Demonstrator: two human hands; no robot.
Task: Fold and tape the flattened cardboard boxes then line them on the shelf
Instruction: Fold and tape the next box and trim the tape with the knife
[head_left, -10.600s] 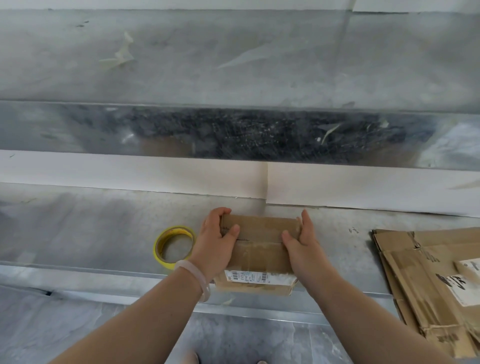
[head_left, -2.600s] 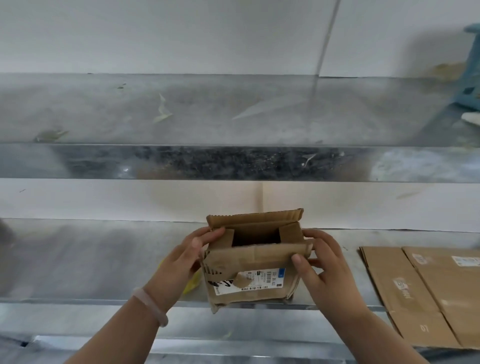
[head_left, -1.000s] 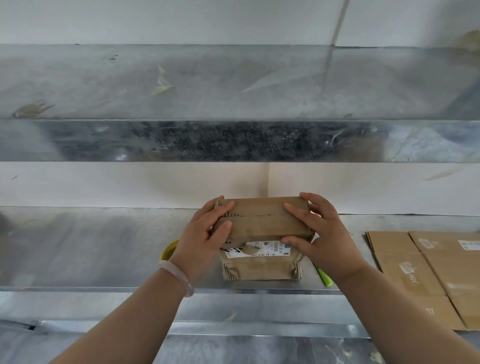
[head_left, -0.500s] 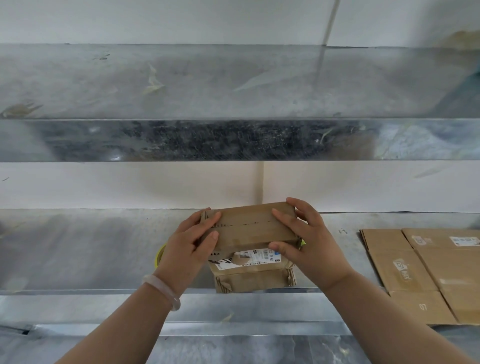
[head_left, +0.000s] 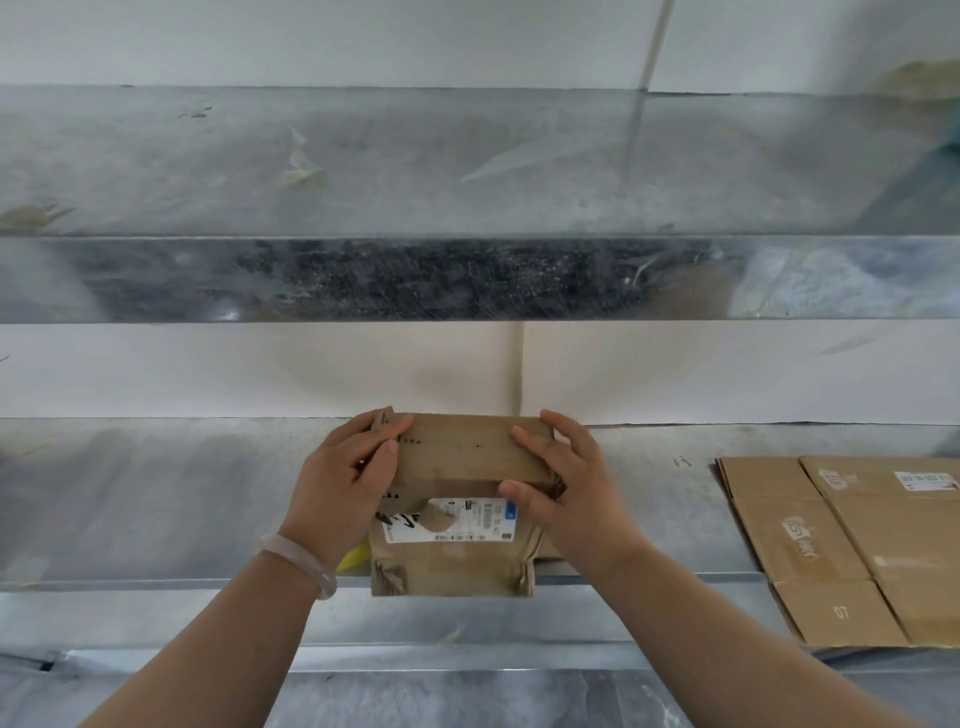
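A small brown cardboard box (head_left: 457, 540) with a white shipping label on its front stands at the front edge of the lower metal shelf (head_left: 156, 499). Its top flaps are folded down. My left hand (head_left: 345, 488) grips the box's top left corner, fingers over the flap. My right hand (head_left: 563, 483) grips the top right corner, thumb on the front face. A sliver of the yellow tape roll (head_left: 350, 558) shows behind my left wrist; the rest is hidden.
A stack of flattened cardboard boxes (head_left: 852, 545) lies on the lower shelf at the right. The upper metal shelf (head_left: 467, 171) spans the view above, with scraps of old tape on it. A white wall runs behind both shelves.
Over the last seconds the box's open top flaps were folded shut. In the last half second both hands stay pressed on the closed top; the box has barely moved.
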